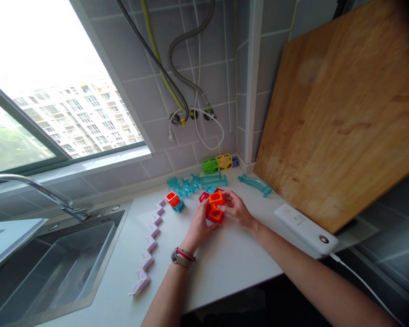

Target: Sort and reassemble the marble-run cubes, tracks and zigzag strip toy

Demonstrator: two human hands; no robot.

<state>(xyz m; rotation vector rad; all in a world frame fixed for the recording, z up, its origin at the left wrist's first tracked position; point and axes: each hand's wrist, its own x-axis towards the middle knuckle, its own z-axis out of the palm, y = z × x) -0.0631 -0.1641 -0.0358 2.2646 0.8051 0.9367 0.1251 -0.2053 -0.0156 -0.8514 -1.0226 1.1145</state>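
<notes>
My left hand (201,222) and my right hand (236,209) are both closed around orange-red open-sided plastic toy blocks (216,200), held just over the white counter. The upper block is orange, and a redder one sits below it between my hands. Behind them lie red and teal pieces (210,189), partly hidden by the blocks. To the left stands an orange-and-teal block pair (175,201). Beside that pair, a zigzag row of lilac wedge pieces (152,245) runs toward me along the counter.
Teal track pieces (214,181) and a curved teal track (255,184) lie at the back, near green and yellow blocks (217,163) by the wall. A sink (105,236) is at left. A white power bank (305,228) with a cable and a leaning wooden board (341,118) are at right.
</notes>
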